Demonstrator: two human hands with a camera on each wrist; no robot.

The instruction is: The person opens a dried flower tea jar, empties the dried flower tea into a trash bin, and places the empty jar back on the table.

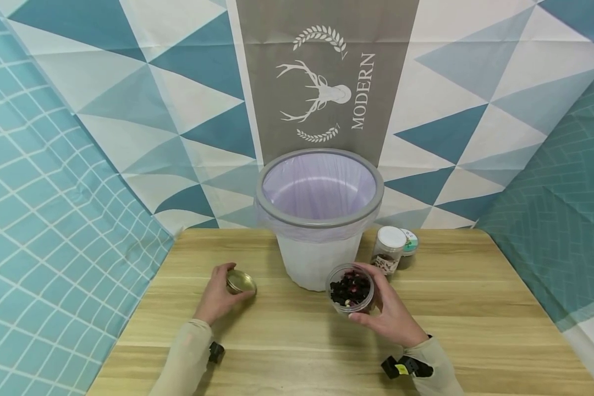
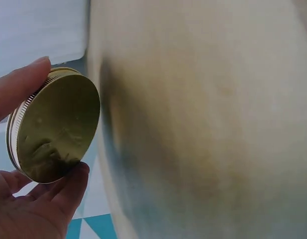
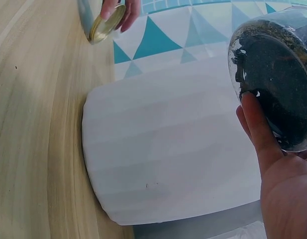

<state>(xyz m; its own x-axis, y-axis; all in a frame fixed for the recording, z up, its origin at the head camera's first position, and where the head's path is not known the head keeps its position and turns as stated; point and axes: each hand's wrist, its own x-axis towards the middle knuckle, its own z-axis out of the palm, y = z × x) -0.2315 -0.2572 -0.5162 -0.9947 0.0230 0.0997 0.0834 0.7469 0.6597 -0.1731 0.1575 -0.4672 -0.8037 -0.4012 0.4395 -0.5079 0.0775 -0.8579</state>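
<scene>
My left hand (image 1: 221,297) pinches a gold metal lid (image 2: 58,127) by its rim, close over the left side of the table. In the right wrist view, the lid's shiny gold face shows beside the left fingers. A clear jar (image 1: 350,289) without a cover is in my right hand (image 1: 387,311), the fingers and thumb curled round its side. Dark dried flower tea (image 1: 348,287) with reddish bits fills it, the mouth tipped toward the head camera. Seen from below in the right wrist view, the jar bottom (image 3: 277,82) looks dark with its contents.
A white trash bin (image 1: 309,258) with a grey rim and a pale purple liner (image 1: 322,181) stands at the back, between the hands. Right of it are a white-capped jar (image 1: 390,247) and a green-topped container (image 1: 410,242). The wooden table (image 1: 287,346) meets patterned cloth behind.
</scene>
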